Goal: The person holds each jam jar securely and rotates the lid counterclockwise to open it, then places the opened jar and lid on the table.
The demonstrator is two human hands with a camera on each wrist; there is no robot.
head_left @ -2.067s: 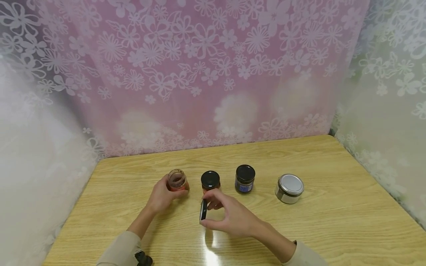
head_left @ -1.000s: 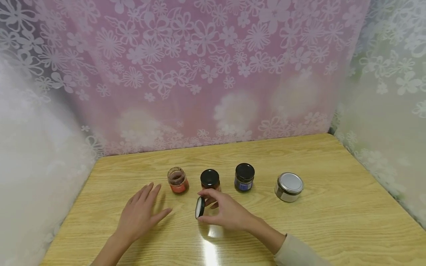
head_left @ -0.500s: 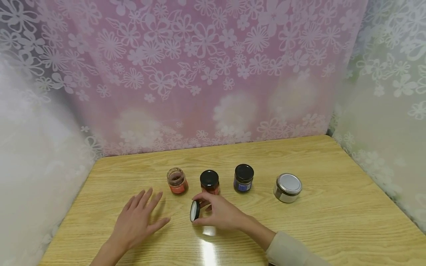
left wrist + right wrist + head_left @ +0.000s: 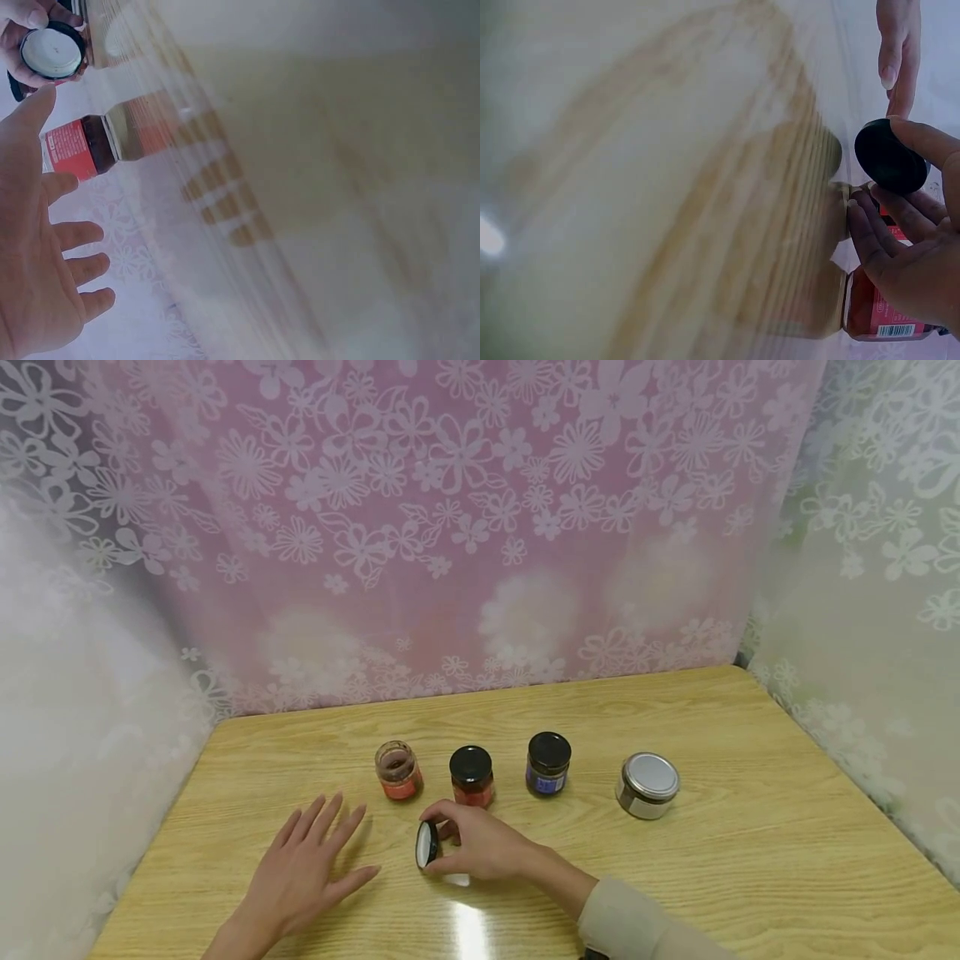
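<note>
My right hand [image 4: 480,843] pinches a black jar lid [image 4: 426,846] by its rim, on edge, with the white inside facing left. In the right wrist view the lid's dark top [image 4: 890,156] shows between thumb and fingers. My left hand [image 4: 296,868] is spread, palm down, holding nothing, left of the lid. Beyond the hands stands a lidless glass jar [image 4: 399,772] with a red label and dark residue inside. Just behind the right hand is a red-labelled jar [image 4: 472,777] with a black lid on. Whether the left hand touches the table cannot be told.
Further right stand a blue-labelled jar [image 4: 548,765] with a black lid and a wide jar [image 4: 648,785] with a silver lid. All are on a wooden table [image 4: 675,893]. A pink floral curtain [image 4: 480,527] hangs behind the table's far edge, with pale curtains at both sides.
The left hand has let go of the lidless jar and drawn back to the left, spreading its fingers. The right hand has carried the lid leftward and turned its white inside into view.
</note>
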